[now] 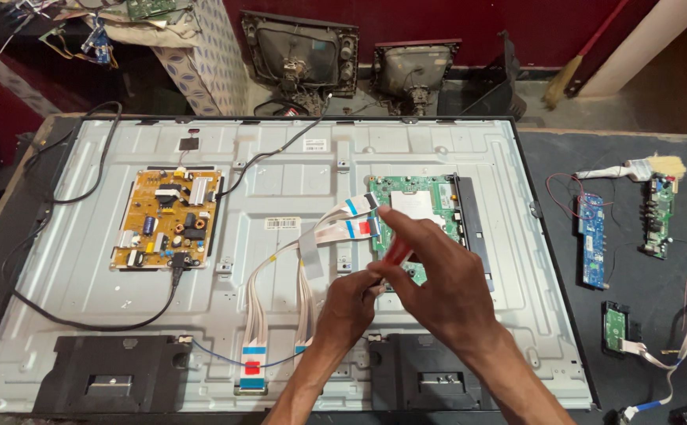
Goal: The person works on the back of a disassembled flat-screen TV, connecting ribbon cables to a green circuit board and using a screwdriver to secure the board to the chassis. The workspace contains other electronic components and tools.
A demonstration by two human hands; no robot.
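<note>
As seen from the head cam, a red-handled screwdriver (pixel 397 253) is pinched by the right hand (pixel 430 275), fingers closed, just below the green board (pixel 426 206). Left hand (pixel 351 303) curled at its tip. Light, stiff; gripped at handle.

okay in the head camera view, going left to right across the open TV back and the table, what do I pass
Black power cable → yellow power board → white ribbon cables → green main board → blue circuit board → small green board.
</note>
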